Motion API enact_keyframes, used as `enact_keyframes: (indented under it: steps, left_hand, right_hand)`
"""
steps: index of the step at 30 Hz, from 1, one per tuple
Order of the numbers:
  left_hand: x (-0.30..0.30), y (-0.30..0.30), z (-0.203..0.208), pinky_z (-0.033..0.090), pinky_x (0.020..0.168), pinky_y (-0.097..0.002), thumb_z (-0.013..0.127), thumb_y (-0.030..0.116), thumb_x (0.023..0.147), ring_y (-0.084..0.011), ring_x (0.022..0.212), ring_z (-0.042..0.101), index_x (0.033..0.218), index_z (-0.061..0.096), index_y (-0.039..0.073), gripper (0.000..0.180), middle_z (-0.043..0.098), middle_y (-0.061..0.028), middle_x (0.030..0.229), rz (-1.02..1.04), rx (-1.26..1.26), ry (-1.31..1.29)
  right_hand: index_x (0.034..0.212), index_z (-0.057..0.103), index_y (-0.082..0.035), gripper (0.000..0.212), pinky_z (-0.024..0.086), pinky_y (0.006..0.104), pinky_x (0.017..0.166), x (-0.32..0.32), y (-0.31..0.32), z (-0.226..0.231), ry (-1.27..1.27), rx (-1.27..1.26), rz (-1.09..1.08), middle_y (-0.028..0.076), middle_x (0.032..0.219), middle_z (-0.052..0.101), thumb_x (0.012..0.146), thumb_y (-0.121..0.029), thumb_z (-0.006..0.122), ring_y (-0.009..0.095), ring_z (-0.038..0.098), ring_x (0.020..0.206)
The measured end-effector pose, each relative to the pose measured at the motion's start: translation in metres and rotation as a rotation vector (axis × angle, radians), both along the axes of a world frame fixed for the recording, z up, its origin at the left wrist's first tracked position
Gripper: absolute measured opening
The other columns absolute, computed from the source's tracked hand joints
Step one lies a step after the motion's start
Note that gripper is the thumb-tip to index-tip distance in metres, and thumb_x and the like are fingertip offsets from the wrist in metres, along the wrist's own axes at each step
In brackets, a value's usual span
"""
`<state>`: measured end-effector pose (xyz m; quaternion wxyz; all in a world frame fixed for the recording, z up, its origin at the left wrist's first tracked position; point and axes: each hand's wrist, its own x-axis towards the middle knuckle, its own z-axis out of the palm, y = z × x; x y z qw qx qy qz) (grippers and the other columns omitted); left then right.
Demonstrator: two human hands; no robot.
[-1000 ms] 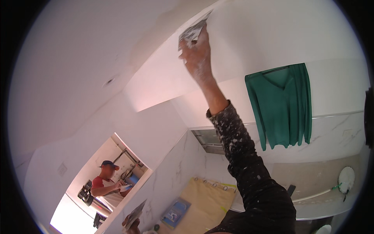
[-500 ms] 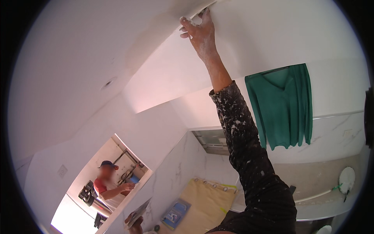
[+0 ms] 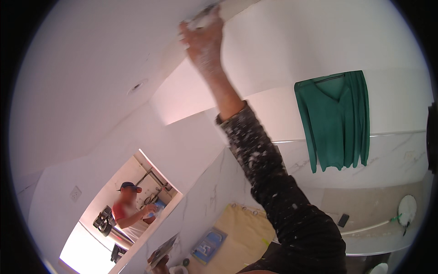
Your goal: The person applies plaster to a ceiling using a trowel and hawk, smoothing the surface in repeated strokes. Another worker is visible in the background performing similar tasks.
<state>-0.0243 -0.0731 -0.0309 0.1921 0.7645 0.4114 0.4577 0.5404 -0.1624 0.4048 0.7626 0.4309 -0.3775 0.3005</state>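
My right hand [image 3: 203,41], dusted with white, reaches up to the edge where the ceiling [image 3: 105,50] meets the wall. Its fingers close on a putty knife [image 3: 206,13], whose dark thin blade lies near the ceiling; motion blurs hand and blade. The black sleeve [image 3: 273,178] is splashed with white. Low at the left, my left hand [image 3: 159,266] grips a flat grey plate [image 3: 162,250], like a plasterer's hawk, tilted upward. Most of that hand is hidden beneath the plate and cut off by the lower edge.
A green sweater [image 3: 337,121] hangs on the right wall. Below lie a yellow curtain [image 3: 242,228], a blue package [image 3: 209,245] and a dark phone-like object [image 3: 343,220]. Through an opening at lower left, another person [image 3: 132,212] stands with raised hands. A round white disc [image 3: 407,211] is far right.
My right hand has moved left along the ceiling edge with the putty knife. The left hand stays low with the plate. The other person's hands have risen slightly.
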Motion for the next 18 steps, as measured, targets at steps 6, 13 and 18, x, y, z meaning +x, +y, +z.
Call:
enact_keyframes:
  steps: [6,13,18]
  left_hand:
    - [0.003,0.010,0.002,0.041,0.104,-0.0407,0.065,0.009,0.088,-0.0303,0.119,0.057,0.106,0.072,0.002,0.020,0.066,-0.0180,0.120,-0.052,-0.035,-0.053]
    - [0.011,0.023,0.002,0.042,0.103,-0.0406,0.065,0.009,0.088,-0.0304,0.119,0.057,0.106,0.072,0.002,0.020,0.066,-0.0182,0.120,-0.087,-0.051,-0.071]
    - [0.021,0.029,0.004,0.042,0.103,-0.0406,0.065,0.008,0.088,-0.0305,0.118,0.057,0.105,0.072,0.002,0.020,0.066,-0.0183,0.120,-0.100,-0.065,-0.081]
  right_hand:
    - [0.149,0.008,0.007,0.081,0.049,0.0334,0.093,-0.107,0.015,-0.042,0.160,-0.555,-1.589,0.023,0.128,0.038,0.087,-0.004,0.059,0.029,0.050,0.108]
    - [0.140,0.029,0.007,0.060,0.053,0.0337,0.084,-0.057,-0.026,-0.088,0.201,-0.560,-1.713,0.017,0.119,0.051,0.087,0.000,0.056,0.021,0.056,0.101]
    - [0.137,0.035,0.002,0.059,0.056,0.0244,0.053,0.040,-0.065,-0.081,0.147,-0.528,-1.577,0.013,0.112,0.057,0.086,-0.005,0.063,0.016,0.062,0.084]
